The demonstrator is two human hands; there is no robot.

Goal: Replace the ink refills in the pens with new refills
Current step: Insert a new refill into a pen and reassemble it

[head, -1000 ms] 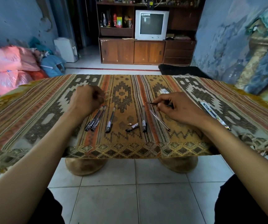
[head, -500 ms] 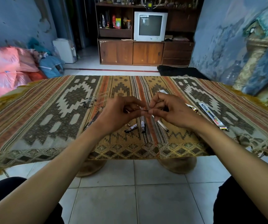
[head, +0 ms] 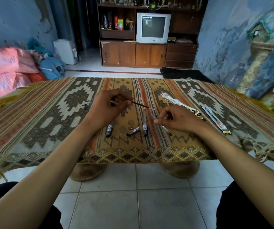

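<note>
My left hand point(head: 107, 111) pinches a thin dark ink refill point(head: 139, 104) that points right, above the patterned tablecloth point(head: 50, 113). My right hand point(head: 176, 120) sits lower and to the right, its thumb and forefinger pinching a clear pen barrel point(head: 165, 129) whose tip rests on the cloth. Between my hands lie a black pen point(head: 145, 124), a short black pen piece point(head: 133, 131), a tiny metal part point(head: 129, 128) and another black pen point(head: 109, 129), partly hidden under my left wrist.
Two long refill packets point(head: 179, 103) point(head: 215, 120) lie on the cloth to the right of my right hand. A few small dark bits point(head: 86, 104) sit left of my left hand. The table's front edge point(head: 141, 156) runs just below the pens.
My hands were joined at the middle of the table and have moved apart. The left hand has drawn the dark refill up and left, and the right hand has dropped with the clear barrel.
</note>
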